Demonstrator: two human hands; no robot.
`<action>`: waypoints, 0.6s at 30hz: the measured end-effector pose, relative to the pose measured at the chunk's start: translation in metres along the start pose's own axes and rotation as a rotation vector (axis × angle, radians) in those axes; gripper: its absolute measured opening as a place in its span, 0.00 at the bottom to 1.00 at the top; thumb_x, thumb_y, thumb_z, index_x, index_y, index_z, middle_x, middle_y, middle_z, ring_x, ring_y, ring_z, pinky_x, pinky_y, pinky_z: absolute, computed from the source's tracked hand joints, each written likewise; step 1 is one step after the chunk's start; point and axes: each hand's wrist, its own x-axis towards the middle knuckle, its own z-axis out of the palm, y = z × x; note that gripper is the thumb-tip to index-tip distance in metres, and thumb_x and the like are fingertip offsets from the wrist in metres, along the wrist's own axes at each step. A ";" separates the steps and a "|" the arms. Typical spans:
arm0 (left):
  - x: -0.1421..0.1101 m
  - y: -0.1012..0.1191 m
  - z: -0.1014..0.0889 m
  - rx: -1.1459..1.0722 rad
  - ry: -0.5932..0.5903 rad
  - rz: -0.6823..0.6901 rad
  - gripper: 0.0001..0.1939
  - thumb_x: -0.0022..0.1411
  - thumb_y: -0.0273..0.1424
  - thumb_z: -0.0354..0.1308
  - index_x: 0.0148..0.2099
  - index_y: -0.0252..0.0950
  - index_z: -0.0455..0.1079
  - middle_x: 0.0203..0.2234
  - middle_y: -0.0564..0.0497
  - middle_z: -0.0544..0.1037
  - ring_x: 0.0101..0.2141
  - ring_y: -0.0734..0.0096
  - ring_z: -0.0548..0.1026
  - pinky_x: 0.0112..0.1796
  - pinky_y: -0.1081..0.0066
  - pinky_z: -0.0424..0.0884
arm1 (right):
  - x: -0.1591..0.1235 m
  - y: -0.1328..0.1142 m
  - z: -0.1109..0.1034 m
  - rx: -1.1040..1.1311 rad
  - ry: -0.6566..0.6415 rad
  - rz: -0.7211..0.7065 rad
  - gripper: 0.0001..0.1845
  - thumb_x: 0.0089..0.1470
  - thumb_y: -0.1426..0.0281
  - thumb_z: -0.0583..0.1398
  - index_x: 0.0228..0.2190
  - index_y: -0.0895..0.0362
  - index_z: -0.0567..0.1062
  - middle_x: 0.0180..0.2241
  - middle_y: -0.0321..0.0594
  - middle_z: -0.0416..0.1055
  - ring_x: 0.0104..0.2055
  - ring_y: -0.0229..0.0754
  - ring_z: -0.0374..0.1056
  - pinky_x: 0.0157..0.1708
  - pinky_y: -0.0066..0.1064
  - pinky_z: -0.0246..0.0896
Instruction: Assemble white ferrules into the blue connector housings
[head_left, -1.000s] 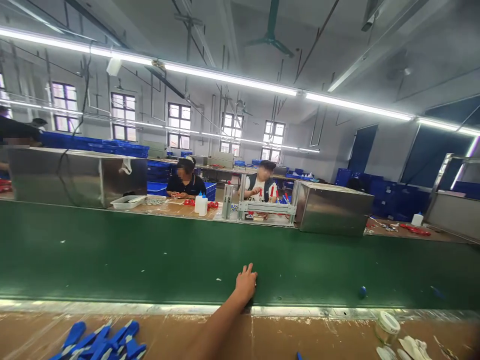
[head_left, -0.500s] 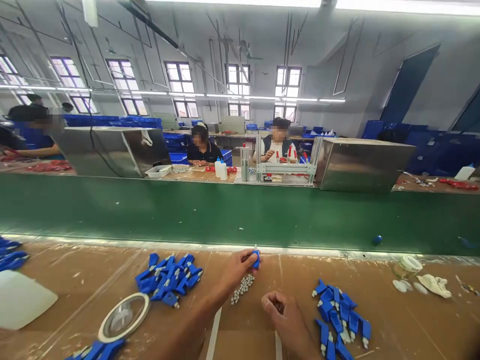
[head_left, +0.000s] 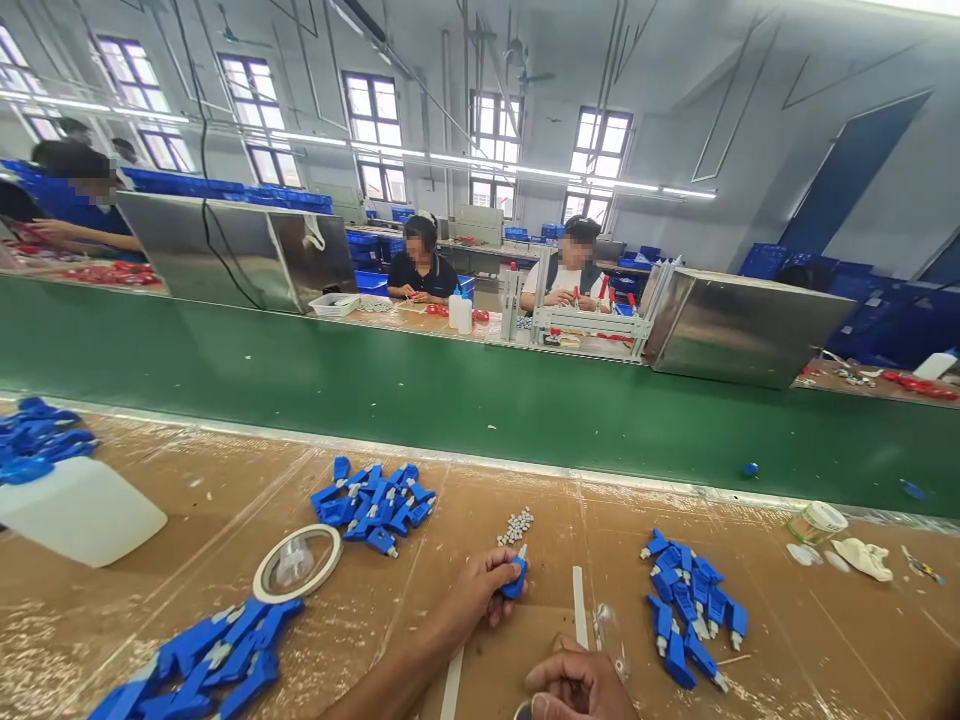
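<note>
My left hand [head_left: 484,590] is closed on a small blue plastic part [head_left: 516,578] with a pale tip, held just above the brown worktable [head_left: 810,650]. A small heap of tiny white pieces [head_left: 516,526] lies right beyond it. My right hand [head_left: 577,688] sits at the bottom edge with its fingers curled in; what it holds, if anything, is hidden. A pile of blue parts [head_left: 690,605] lies to its right and another pile of blue parts [head_left: 373,500] lies left of centre.
A green conveyor belt [head_left: 450,390] runs across beyond the table, with a blue ball [head_left: 750,469] on it. A tape ring [head_left: 298,562], a white container [head_left: 82,510] and more blue parts [head_left: 202,660] lie at left. Two people sit opposite behind steel boxes [head_left: 742,325].
The view tipped down from the belt to the table. My left hand drew back from the belt edge, now gripping a blue part nearer me. My right hand came into view.
</note>
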 end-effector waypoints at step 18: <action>-0.016 0.001 0.000 -0.247 -0.133 -0.059 0.24 0.44 0.43 0.72 0.36 0.31 0.70 0.28 0.47 0.79 0.26 0.74 0.76 0.25 0.78 0.65 | -0.005 -0.028 -0.010 -0.162 0.016 -0.100 0.27 0.53 0.45 0.60 0.23 0.56 0.77 0.25 0.35 0.61 0.28 0.40 0.59 0.28 0.30 0.53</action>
